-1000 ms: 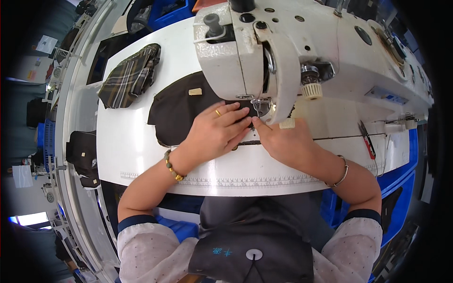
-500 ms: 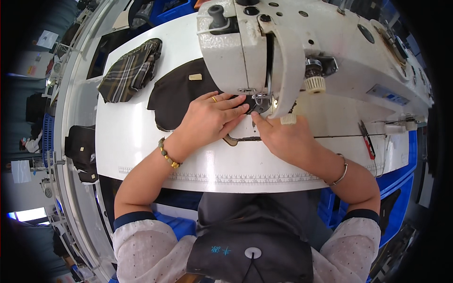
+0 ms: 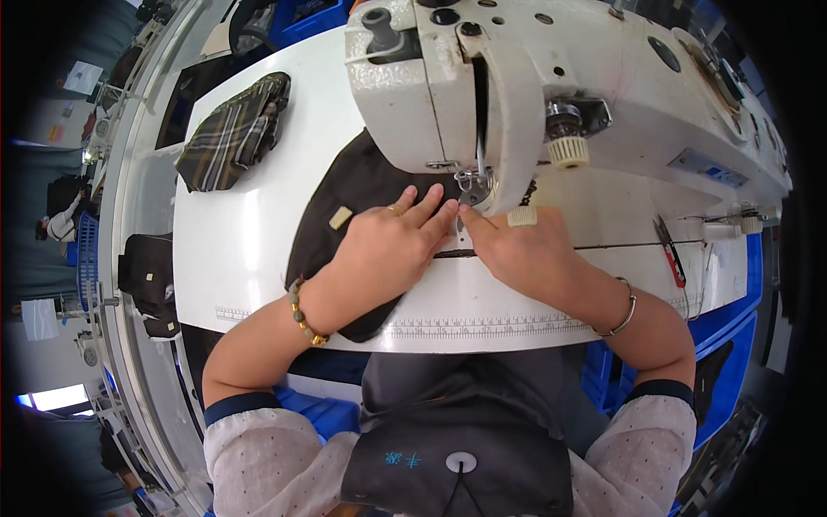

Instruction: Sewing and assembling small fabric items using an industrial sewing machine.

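Note:
A dark brown fabric piece [image 3: 320,241] with a small beige tag [image 3: 341,217] lies on the white table, its inner end at the presser foot [image 3: 472,194] of a white sewing machine [image 3: 431,112]. Flat on this fabric rests my left hand [image 3: 388,246], fingers stretched toward the foot and fingertips just left of it. My right hand [image 3: 521,250] lies to the right of the foot, index finger stretched out with its tip beside the left fingertips. Its other fingers are partly hidden by the machine head. The needle's exact contact with the fabric is too small to make out.
A folded plaid fabric item [image 3: 233,133] lies at the far left of the table. Red-handled thread snips [image 3: 670,252] lie on the right. A printed ruler strip [image 3: 482,330] runs along the front edge. Blue bins [image 3: 724,370] stand below the right side.
The dark fabric has turned counterclockwise; its outer part has swung toward me, under my left wrist and over the ruler strip. My left hand has shifted slightly nearer; my right hand barely moved.

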Demonstrator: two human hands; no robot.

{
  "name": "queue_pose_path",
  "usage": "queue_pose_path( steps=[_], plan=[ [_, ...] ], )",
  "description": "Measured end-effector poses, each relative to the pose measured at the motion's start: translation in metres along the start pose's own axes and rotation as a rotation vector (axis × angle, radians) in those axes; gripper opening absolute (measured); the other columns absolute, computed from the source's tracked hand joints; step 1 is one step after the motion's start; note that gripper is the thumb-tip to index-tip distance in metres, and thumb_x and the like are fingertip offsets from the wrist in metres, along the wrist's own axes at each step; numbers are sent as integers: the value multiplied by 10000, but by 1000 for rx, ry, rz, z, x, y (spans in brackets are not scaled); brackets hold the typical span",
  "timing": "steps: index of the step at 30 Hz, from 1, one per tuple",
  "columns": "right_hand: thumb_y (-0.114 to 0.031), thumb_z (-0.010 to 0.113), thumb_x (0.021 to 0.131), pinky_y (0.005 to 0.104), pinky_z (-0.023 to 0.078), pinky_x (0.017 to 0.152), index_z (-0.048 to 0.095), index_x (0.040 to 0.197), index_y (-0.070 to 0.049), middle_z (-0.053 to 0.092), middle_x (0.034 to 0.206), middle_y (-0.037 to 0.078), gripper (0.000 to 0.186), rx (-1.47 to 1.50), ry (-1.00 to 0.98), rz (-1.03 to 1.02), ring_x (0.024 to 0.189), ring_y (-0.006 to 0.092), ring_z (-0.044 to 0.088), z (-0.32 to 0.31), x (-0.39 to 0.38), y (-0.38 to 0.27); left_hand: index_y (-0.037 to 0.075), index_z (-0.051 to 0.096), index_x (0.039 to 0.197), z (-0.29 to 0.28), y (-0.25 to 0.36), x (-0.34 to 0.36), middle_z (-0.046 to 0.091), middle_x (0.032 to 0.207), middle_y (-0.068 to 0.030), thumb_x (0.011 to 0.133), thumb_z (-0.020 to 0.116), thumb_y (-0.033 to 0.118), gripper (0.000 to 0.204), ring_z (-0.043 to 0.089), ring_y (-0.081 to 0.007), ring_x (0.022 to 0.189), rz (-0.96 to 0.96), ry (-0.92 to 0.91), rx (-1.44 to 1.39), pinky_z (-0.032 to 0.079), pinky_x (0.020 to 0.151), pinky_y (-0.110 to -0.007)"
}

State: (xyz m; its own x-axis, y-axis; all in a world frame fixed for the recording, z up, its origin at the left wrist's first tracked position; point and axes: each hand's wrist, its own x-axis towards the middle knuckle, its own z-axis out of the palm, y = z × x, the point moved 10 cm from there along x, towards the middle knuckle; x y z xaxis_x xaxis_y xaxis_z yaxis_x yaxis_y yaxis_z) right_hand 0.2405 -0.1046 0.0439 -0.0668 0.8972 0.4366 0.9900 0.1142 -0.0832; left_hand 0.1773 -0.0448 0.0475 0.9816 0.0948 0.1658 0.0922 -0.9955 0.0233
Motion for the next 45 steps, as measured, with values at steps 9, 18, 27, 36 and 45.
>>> queue_pose_path(
  steps=[9, 18, 27, 36, 45],
  plan=[
    [-124, 643, 775, 356, 440, 451, 725, 1062, -18, 555, 535, 29, 317, 12, -38, -22, 481, 200, 592, 4, -8, -3, -17, 541, 1364, 0, 33, -36, 510, 1448, -227, 860, 656, 500, 731, 548, -380, 1281, -63, -125, -78, 443, 1048, -474],
    [-139, 628, 792, 316, 450, 461, 691, 907, -24, 586, 685, 31, 174, 10, -14, -122, 542, 163, 598, -12, 2, -12, 34, 644, 1259, -8, 66, -104, 631, 1319, -153, 757, 790, 359, 616, 598, -306, 1243, -44, -25, -127, 432, 1062, -463],
    [-174, 673, 742, 228, 364, 478, 718, 967, -60, 657, 941, 8, 256, 300, -18, -706, 569, 75, 511, -35, -31, -93, 102, 759, 932, -55, 78, -118, 733, 897, -13, 731, 753, 96, 201, 707, -159, 852, 103, 387, -137, 565, 833, -327],
    [-102, 690, 716, 205, 250, 471, 730, 818, -53, 681, 843, 47, 120, 208, 418, -685, 520, 57, 443, -69, -44, -101, 123, 764, 986, -69, 48, -116, 717, 914, 21, 723, 737, 139, 265, 677, -166, 899, -84, 405, -27, 524, 959, -376],
    [-96, 663, 726, 216, 371, 475, 665, 731, -7, 650, 707, 100, 89, 109, 320, -667, 543, 119, 559, -52, -49, -117, 73, 737, 905, -61, 69, -100, 690, 931, -40, 767, 696, 106, 147, 698, -187, 898, 242, 106, -14, 577, 881, -340]
  ],
)
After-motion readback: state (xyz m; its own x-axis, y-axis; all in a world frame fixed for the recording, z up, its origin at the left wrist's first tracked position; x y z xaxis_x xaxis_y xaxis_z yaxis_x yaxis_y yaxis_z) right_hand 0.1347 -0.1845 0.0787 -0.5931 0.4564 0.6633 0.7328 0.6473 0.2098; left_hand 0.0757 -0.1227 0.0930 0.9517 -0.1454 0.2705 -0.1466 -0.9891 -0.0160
